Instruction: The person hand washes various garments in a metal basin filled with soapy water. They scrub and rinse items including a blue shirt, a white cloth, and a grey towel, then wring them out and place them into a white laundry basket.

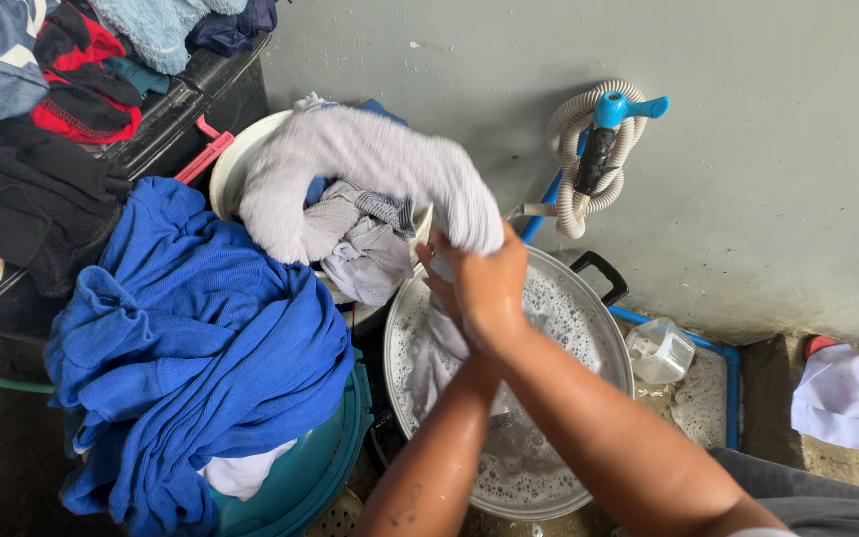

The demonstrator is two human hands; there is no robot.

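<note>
Head | both hands' fingers (449,261) grip white garment (370,164) | metal basin (603,328): suds | teal tub (320,467): blue cloth (191,348)

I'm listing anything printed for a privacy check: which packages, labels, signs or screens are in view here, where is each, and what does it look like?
No signs, screens or readable labels show.
Clear plastic container: on the floor right of the metal basin, by the wall; squat, see-through, no label visible.
Both hands wring a pale cloth over the basin's suds.
</note>
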